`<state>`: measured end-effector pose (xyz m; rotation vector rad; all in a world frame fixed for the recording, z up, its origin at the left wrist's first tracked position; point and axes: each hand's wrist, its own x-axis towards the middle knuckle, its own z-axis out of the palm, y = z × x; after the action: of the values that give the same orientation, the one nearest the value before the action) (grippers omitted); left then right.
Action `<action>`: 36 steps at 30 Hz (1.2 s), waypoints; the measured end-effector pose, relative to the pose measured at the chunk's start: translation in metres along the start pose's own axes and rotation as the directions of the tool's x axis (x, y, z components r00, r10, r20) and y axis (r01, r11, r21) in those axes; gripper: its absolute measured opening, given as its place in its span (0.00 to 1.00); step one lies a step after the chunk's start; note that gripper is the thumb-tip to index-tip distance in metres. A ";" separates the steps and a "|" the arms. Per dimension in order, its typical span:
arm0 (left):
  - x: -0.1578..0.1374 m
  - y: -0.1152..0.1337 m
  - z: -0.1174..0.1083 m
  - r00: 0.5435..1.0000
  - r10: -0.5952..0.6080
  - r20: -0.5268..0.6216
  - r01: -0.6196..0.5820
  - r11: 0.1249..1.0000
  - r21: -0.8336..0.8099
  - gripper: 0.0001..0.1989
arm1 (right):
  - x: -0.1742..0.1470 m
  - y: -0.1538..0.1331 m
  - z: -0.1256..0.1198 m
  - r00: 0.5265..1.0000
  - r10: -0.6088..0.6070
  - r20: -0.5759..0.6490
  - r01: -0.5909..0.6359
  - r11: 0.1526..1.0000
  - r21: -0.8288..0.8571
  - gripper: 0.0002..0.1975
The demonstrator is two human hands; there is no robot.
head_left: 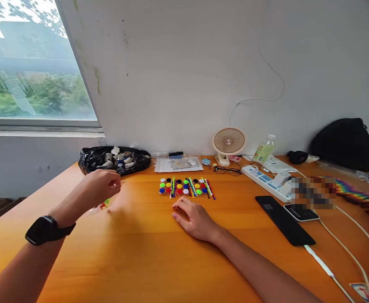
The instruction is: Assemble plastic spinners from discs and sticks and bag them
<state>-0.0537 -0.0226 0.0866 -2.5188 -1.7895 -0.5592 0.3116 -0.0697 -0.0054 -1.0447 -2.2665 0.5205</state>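
My left hand (100, 188) is raised above the table's left side, its fingers curled inward; whatever they hold, if anything, is hidden. A black watch (42, 230) sits on that wrist. Partly behind the hand shows a clear plastic bag (104, 204) with small red, yellow and green pieces; I cannot tell whether the hand touches it. My right hand (193, 219) rests on the wooden table with thumb and fingers loosely bent and apart, nothing between them. Just beyond it lie rows of coloured round discs (180, 186) and bundles of thin coloured sticks (191, 187).
A black plastic bag (137, 159) with cardboard rolls stands at the back left. Papers (162, 165), glasses (225, 170), a fan (229, 141) and a bottle (265, 149) line the wall. A power strip (263, 181), black phone (284, 221) and cables lie right.
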 end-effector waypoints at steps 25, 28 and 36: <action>-0.029 0.042 0.100 0.970 0.209 -0.124 -0.218 0.974 -0.063 0.16 | 0.011 -0.014 0.010 0.996 0.012 0.094 0.019 0.945 -0.327 0.14; -0.016 0.069 0.120 0.961 0.232 -0.148 -0.257 0.951 -0.175 0.22 | 0.014 -0.017 0.011 0.997 0.037 0.071 -0.011 0.942 -0.336 0.16; 0.013 0.085 0.127 0.916 0.375 -0.144 -0.397 0.900 -0.178 0.23 | 0.012 -0.015 0.011 0.997 0.080 0.023 -0.068 0.939 -0.336 0.19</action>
<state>0.0642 -0.0151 -0.0111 -2.8070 -1.1971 -0.8699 0.2896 -0.0703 -0.0015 -1.2986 -2.4092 0.1836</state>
